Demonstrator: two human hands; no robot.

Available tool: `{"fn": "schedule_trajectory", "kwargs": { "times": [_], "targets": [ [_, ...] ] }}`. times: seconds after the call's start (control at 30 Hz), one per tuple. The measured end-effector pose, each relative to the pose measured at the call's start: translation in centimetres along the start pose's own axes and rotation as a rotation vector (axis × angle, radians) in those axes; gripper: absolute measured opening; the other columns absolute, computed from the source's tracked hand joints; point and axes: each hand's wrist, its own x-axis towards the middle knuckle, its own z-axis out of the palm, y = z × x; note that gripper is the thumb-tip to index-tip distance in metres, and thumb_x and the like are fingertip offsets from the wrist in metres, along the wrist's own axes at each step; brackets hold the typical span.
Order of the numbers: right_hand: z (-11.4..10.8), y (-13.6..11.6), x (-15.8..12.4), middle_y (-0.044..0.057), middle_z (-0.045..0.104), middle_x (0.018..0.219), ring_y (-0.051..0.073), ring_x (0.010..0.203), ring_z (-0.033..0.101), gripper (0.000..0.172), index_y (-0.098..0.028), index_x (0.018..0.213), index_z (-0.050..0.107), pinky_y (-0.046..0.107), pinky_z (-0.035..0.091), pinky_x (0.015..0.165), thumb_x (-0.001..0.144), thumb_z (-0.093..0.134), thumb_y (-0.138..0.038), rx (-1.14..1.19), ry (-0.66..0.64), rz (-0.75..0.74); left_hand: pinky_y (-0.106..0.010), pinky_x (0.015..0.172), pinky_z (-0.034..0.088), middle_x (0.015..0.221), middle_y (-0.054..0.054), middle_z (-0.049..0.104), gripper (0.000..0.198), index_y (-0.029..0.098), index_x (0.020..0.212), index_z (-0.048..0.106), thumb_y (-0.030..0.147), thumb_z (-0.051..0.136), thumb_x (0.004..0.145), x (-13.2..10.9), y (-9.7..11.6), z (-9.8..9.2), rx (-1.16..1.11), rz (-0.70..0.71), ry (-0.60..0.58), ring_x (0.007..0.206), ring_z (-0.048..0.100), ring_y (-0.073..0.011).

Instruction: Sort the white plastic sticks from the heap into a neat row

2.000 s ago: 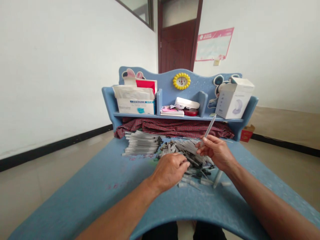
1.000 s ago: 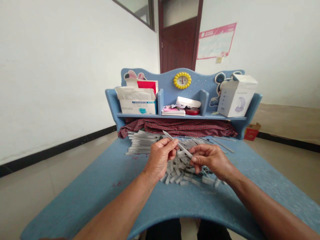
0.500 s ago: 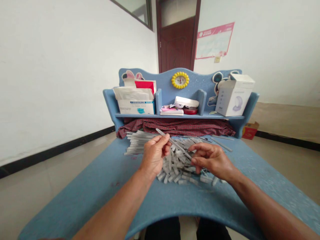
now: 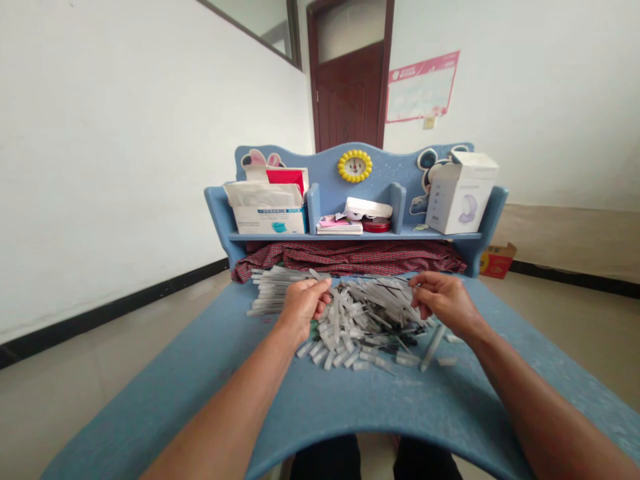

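My left hand (image 4: 306,307) is closed, thumb and forefinger pinching a slim translucent plastic tube (image 4: 315,274) whose tip sticks out beyond the thumb. The rest of that tube is hard to tell from what lies behind it. My right hand (image 4: 443,300) is off to the right with its fingers drawn together; whether a thin piece is between them is unclear. Between and below both hands spreads a loose pile of short translucent plastic pieces (image 4: 345,330), with longer tubes and thin dark sticks among them. A bundle of long tubes (image 4: 267,293) lies just left of my left hand.
Behind the pile, a checked red cloth (image 4: 350,257) is tucked under the blue shelf (image 4: 280,237). The shelf bears a mask box (image 4: 270,217), booklets (image 4: 340,227), a red round tin (image 4: 376,227) and a white box (image 4: 463,197). A single tube (image 4: 433,347) lies at the pile's right on the blue table (image 4: 340,400).
My right hand has moved right and a little up, away from the tube that stretched between both hands. My left hand keeps its pinch in nearly the same place. The view has shifted slightly.
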Motion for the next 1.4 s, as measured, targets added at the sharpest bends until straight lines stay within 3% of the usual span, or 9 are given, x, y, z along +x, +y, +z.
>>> {"fn": "schedule_trajectory", "kwargs": {
  "times": [0.17, 0.33, 0.67, 0.8, 0.93, 1.03, 1.17, 1.3, 1.4],
  "targets": [
    [0.9, 0.8, -0.3, -0.004, 0.058, 0.049, 0.009, 0.032, 0.046, 0.017, -0.016, 0.084, 0.061, 0.020, 0.033, 0.034, 0.071, 0.051, -0.022, -0.246, -0.128, -0.032, -0.015, 0.031, 0.015, 0.044, 0.001, 0.053, 0.032, 0.012, 0.055, 0.055, 0.040, 0.069, 0.062, -0.3, -0.6, 2.2, 0.157, -0.024, -0.094, 0.030, 0.033, -0.0035],
    [0.5, 0.7, -0.4, -0.003, 0.055, 0.044, 0.010, 0.035, 0.047, 0.020, -0.015, 0.079, 0.065, 0.021, 0.032, 0.037, 0.077, 0.050, -0.029, -0.540, -0.127, -0.111, -0.016, 0.032, 0.017, 0.046, 0.000, 0.056, 0.028, 0.012, 0.060, 0.061, 0.039, 0.065, 0.067, -0.4, -0.7, 2.6, 0.258, 0.003, -0.125, 0.030, 0.033, -0.0045],
    [0.3, 1.4, -0.6, 0.000, 0.059, 0.050, 0.014, 0.044, 0.054, 0.029, -0.017, 0.076, 0.067, 0.023, 0.036, 0.045, 0.081, 0.046, -0.036, -0.731, -0.101, -0.171, -0.018, 0.036, 0.026, 0.050, 0.000, 0.057, 0.025, 0.014, 0.057, 0.059, 0.034, 0.056, 0.072, 0.1, 0.2, -0.7, 0.472, 0.184, 0.040, 0.034, 0.038, -0.0060],
    [0.4, 1.3, -1.0, 0.000, 0.061, 0.053, 0.014, 0.047, 0.055, 0.029, -0.018, 0.076, 0.067, 0.024, 0.037, 0.047, 0.082, 0.046, -0.036, -0.772, -0.088, -0.212, -0.020, 0.041, 0.032, 0.054, -0.001, 0.060, 0.026, 0.015, 0.061, 0.061, 0.033, 0.052, 0.076, -0.1, 2.2, -2.7, 0.689, 0.272, 0.118, 0.039, 0.045, -0.0089],
    [0.6, 1.2, -1.3, 0.000, 0.060, 0.054, 0.014, 0.048, 0.055, 0.030, -0.018, 0.077, 0.067, 0.024, 0.037, 0.050, 0.082, 0.046, -0.039, -0.755, -0.082, -0.223, -0.024, 0.056, 0.039, 0.061, -0.005, 0.063, 0.020, 0.017, 0.060, 0.062, 0.027, 0.055, 0.075, -0.9, 4.1, -4.0, 1.019, 0.352, 0.137, 0.062, 0.059, -0.0179],
    [0.9, 1.2, -1.5, 0.000, 0.059, 0.054, 0.014, 0.049, 0.054, 0.031, -0.018, 0.077, 0.066, 0.025, 0.037, 0.050, 0.083, 0.045, -0.040, -0.741, -0.096, -0.225, -0.030, 0.069, 0.042, 0.070, -0.010, 0.066, 0.014, 0.017, 0.060, 0.063, 0.019, 0.057, 0.072, -1.1, 4.4, -4.5, 1.276, 0.352, 0.085, 0.081, 0.063, -0.0252],
    [1.1, 1.4, -1.5, 0.001, 0.062, 0.060, 0.015, 0.054, 0.057, 0.030, -0.019, 0.076, 0.065, 0.025, 0.037, 0.054, 0.083, 0.045, -0.039, -0.728, -0.124, -0.229, -0.034, 0.074, 0.044, 0.080, -0.016, 0.068, 0.014, 0.014, 0.064, 0.065, 0.006, 0.055, 0.069, -0.4, 2.9, -5.4, 1.536, 0.300, -0.062, 0.087, 0.063, -0.0292],
    [1.2, 1.4, -1.5, 0.002, 0.062, 0.060, 0.016, 0.054, 0.056, 0.031, -0.018, 0.075, 0.064, 0.026, 0.036, 0.053, 0.083, 0.043, -0.040, -0.731, -0.127, -0.234, -0.035, 0.077, 0.046, 0.090, -0.015, 0.067, 0.016, 0.012, 0.077, 0.066, 0.003, 0.053, 0.074, 0.6, 1.2, -6.2, 1.712, 0.283, -0.201, 0.092, 0.062, -0.0259],
    [1.3, 1.2, -1.5, 0.002, 0.063, 0.062, 0.016, 0.055, 0.056, 0.031, -0.018, 0.076, 0.064, 0.026, 0.036, 0.053, 0.084, 0.042, -0.039, -0.721, -0.133, -0.247, -0.037, 0.079, 0.047, 0.092, -0.009, 0.065, 0.010, 0.011, 0.086, 0.063, 0.013, 0.054, 0.084, 0.9, 0.6, -6.5, 1.812, 0.275, -0.274, 0.090, 0.061, -0.0206]
  ]
}}
